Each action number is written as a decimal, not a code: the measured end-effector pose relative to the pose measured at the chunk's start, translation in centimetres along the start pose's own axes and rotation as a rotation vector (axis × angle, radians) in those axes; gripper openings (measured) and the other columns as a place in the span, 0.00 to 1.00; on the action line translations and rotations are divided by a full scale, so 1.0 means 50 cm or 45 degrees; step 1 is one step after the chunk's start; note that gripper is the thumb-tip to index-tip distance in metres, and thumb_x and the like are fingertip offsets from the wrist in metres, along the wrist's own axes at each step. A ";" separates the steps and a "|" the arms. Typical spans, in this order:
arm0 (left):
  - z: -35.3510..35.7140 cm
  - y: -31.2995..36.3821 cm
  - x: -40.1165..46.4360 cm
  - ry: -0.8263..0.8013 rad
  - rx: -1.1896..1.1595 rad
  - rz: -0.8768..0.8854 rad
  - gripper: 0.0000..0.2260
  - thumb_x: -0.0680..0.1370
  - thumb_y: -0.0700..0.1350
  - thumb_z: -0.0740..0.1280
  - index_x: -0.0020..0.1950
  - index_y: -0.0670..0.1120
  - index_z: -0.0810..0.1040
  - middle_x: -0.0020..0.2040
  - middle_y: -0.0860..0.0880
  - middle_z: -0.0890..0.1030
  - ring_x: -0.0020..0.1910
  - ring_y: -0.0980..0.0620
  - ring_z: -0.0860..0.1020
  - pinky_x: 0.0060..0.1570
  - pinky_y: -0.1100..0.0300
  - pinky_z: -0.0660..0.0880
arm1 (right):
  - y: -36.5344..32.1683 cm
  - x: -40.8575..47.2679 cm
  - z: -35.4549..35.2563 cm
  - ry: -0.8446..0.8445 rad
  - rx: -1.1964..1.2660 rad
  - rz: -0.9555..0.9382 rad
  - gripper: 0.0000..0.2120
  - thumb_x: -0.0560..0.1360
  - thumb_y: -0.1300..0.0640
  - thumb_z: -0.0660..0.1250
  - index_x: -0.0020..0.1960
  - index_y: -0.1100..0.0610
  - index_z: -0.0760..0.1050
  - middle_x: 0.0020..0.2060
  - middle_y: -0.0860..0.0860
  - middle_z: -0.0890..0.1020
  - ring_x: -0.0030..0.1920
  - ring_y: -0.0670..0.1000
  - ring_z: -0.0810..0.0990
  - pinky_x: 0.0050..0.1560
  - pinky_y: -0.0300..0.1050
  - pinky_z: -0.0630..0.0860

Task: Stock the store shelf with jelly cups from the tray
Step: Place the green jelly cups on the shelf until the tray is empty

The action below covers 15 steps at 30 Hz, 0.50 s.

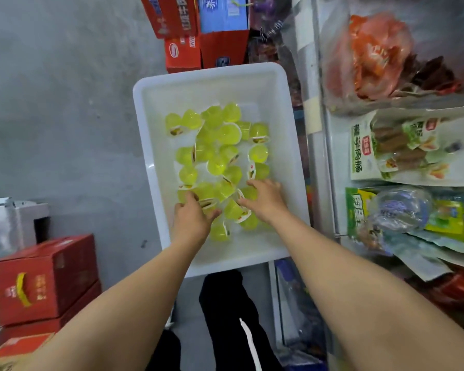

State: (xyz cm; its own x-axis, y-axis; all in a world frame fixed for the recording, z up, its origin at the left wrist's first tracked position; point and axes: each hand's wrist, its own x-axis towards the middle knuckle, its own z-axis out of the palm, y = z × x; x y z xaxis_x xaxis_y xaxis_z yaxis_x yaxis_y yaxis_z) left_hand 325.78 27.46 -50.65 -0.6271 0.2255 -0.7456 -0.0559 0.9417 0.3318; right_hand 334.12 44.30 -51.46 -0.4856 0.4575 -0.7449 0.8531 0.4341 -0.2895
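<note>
A white plastic tray (276, 84) sits on the grey floor below me with several yellow-green jelly cups (220, 145) heaped in its middle. Both my arms reach down into it. My left hand (192, 216) lies on the cups at the near left of the heap, its fingers spread over them. My right hand (265, 199) lies on the cups at the near right, its fingers reaching among them. Whether either hand grips a cup is hidden by the hands themselves. The store shelf (402, 111) rises on the right.
The shelf holds bagged snacks (381, 57), sausage packs (397, 148) and a clear bag (402, 207). Red cartons (46, 279) are stacked at the left, red and blue cartons (196, 30) beyond the tray. My dark trouser legs (233, 317) stand just behind the tray.
</note>
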 end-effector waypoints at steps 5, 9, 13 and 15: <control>0.023 0.010 0.005 0.073 0.041 0.000 0.30 0.73 0.59 0.72 0.61 0.40 0.64 0.55 0.38 0.76 0.62 0.38 0.69 0.55 0.48 0.71 | 0.011 0.017 0.005 -0.005 -0.016 -0.002 0.30 0.72 0.44 0.75 0.71 0.51 0.74 0.66 0.55 0.72 0.69 0.59 0.65 0.69 0.48 0.64; 0.037 -0.004 0.020 0.092 0.100 0.026 0.31 0.72 0.59 0.73 0.60 0.40 0.63 0.54 0.38 0.77 0.60 0.39 0.69 0.53 0.48 0.71 | 0.023 0.021 0.008 0.031 0.059 -0.025 0.27 0.69 0.47 0.78 0.66 0.50 0.77 0.63 0.53 0.72 0.66 0.56 0.67 0.68 0.48 0.67; 0.033 -0.004 0.020 0.078 0.053 0.054 0.33 0.69 0.58 0.76 0.61 0.41 0.64 0.56 0.42 0.77 0.62 0.41 0.67 0.54 0.48 0.71 | 0.029 0.011 0.005 0.027 0.045 -0.020 0.26 0.69 0.50 0.78 0.64 0.47 0.75 0.58 0.50 0.73 0.64 0.55 0.71 0.64 0.49 0.71; 0.027 -0.003 0.015 0.090 -0.008 0.083 0.35 0.68 0.58 0.77 0.64 0.42 0.66 0.58 0.44 0.77 0.64 0.42 0.67 0.55 0.50 0.70 | 0.022 0.008 0.004 0.051 0.027 -0.003 0.27 0.69 0.49 0.78 0.64 0.47 0.73 0.61 0.50 0.74 0.65 0.54 0.71 0.63 0.51 0.73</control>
State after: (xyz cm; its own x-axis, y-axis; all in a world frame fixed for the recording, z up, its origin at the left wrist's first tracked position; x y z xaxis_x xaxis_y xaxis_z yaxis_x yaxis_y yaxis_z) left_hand 326.37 27.81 -52.03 -0.6827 0.2678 -0.6799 -0.0181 0.9239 0.3821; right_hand 334.93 44.79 -52.20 -0.4948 0.4875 -0.7194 0.8555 0.4189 -0.3045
